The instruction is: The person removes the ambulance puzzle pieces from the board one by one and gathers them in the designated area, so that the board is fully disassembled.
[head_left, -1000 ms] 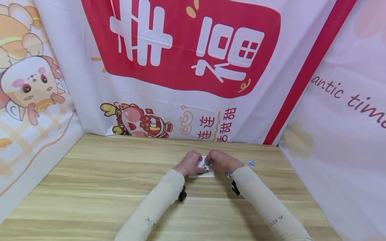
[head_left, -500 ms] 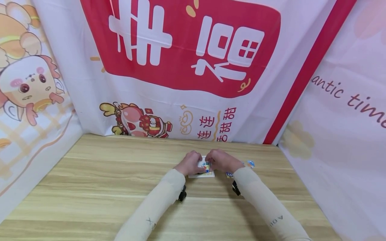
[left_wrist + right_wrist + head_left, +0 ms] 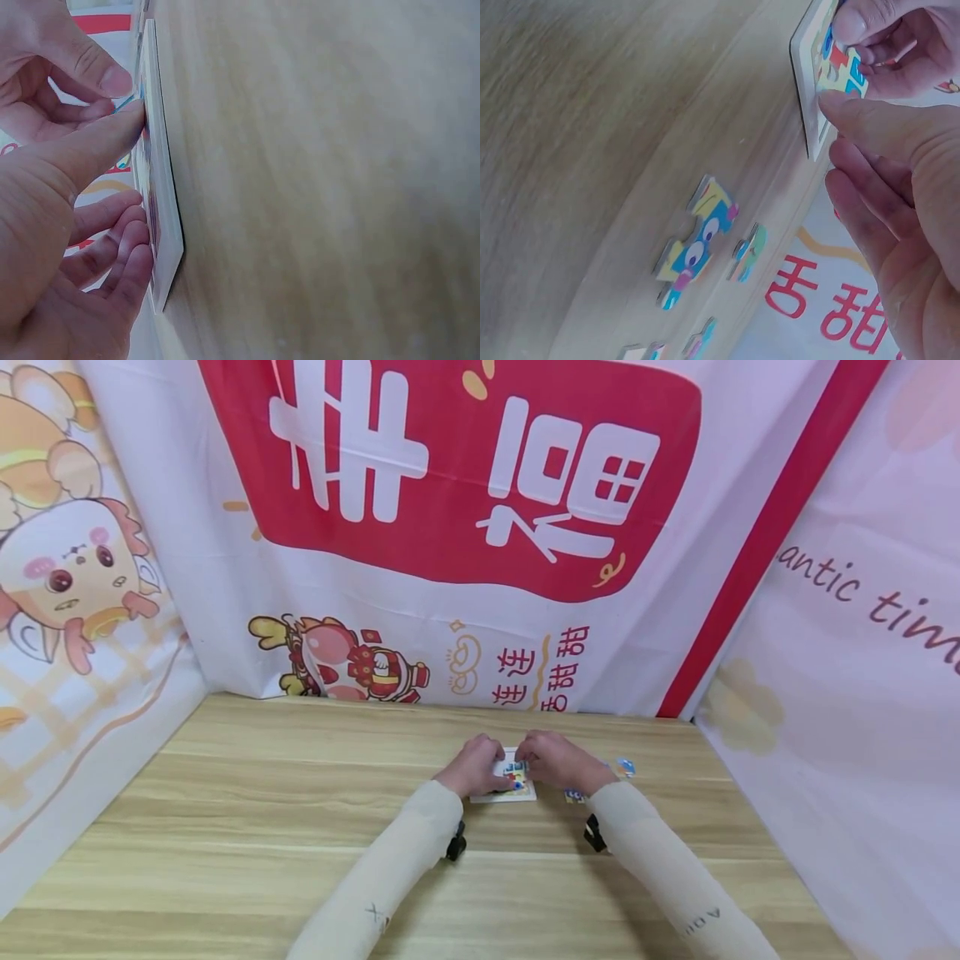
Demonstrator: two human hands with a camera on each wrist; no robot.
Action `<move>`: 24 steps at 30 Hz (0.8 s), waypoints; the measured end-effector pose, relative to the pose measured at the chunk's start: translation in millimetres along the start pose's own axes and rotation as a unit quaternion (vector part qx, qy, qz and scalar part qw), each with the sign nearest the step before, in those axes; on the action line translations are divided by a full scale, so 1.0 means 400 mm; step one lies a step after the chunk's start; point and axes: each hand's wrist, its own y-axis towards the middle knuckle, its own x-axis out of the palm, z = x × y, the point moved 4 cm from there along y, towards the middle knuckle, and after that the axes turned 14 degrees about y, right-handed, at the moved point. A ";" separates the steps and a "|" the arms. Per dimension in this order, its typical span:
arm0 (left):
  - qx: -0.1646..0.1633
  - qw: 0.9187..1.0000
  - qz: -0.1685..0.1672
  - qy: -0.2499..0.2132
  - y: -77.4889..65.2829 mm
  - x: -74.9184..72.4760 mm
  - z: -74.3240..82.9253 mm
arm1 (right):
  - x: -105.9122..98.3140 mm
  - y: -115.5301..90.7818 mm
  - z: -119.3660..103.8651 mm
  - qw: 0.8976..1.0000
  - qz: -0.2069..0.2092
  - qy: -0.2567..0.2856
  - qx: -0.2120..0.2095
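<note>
Lying right of centre in the head view's lower half, the puzzle board [image 3: 491,799] bears the left hand [image 3: 474,766], thumb and fingers spread, and the right hand [image 3: 558,762], whether pinching a piece I cannot tell. Nearer the right hand, the eyed piece [image 3: 703,241] slants upper right to lower left in the right wrist view.

I see long cream sleeves on the arms, the left sleeve [image 3: 378,877] and the right sleeve [image 3: 675,868] both reaching plain, slightly greyer cuffs. Dark lettering is printed along each forearm: an X on the left, a short run with an A on the right. A small black wrist camera [image 3: 456,842] sits under the left cuff, its black twin [image 3: 594,833] under the right. Both hands [image 3: 474,767] are bare.
</note>
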 end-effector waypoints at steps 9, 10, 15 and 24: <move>-0.008 1.000 -0.002 0.005 0.001 -0.007 0.006 | -0.016 -0.014 0.021 0.996 0.021 0.081 0.016; -0.009 1.000 -0.003 0.007 0.000 -0.008 0.007 | -0.016 -0.015 0.024 0.996 0.023 0.088 0.019; -0.014 1.000 -0.004 0.006 -0.002 -0.010 0.011 | -0.013 -0.019 0.034 0.993 0.037 0.107 0.029; -0.033 0.999 -0.016 0.003 0.001 -0.004 0.012 | -0.003 -0.024 0.049 0.986 0.059 0.143 0.060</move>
